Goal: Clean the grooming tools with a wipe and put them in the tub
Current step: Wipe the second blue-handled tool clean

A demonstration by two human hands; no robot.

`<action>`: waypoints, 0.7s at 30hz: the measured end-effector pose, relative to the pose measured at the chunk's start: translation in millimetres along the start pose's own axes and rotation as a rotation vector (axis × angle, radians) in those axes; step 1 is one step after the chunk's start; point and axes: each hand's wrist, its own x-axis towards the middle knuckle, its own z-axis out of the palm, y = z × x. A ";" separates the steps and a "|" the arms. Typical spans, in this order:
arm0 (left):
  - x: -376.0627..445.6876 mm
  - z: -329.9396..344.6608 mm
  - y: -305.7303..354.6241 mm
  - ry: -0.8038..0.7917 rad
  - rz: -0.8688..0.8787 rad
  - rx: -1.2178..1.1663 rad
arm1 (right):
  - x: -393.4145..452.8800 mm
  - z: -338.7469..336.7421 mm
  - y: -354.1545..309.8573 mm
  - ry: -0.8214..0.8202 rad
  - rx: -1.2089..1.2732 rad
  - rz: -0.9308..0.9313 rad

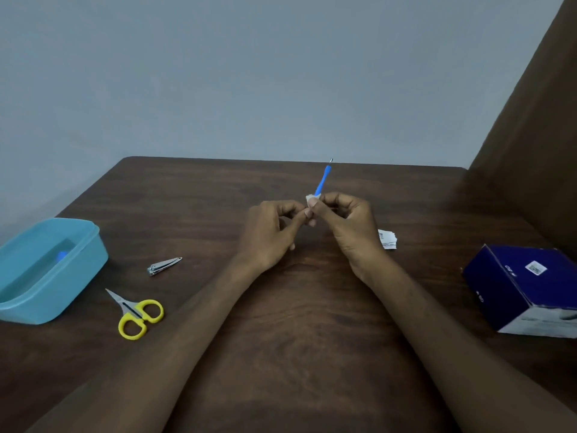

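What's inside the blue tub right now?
Inside the blue tub one small blue item shows against the far wall. The near wall hides part of the floor, so anything lying there cannot be seen.

Dark wooden table (pixel 296 323) against grey wall (pixel 249 73)

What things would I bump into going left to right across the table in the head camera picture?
Blue tub → yellow scissors → nail clipper → left hand → right hand → torn wrapper → dark blue box.
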 end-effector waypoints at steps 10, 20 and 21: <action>1.7 2.3 -9.0 0.158 -0.070 0.100 | 6.8 -3.9 -4.4 0.229 0.169 0.092; -0.4 1.0 -2.8 0.060 -0.065 0.056 | 3.3 -5.1 -2.5 0.132 0.056 0.065; -0.4 0.9 -1.3 0.046 -0.055 0.066 | 4.0 -5.1 -3.1 0.153 0.070 0.068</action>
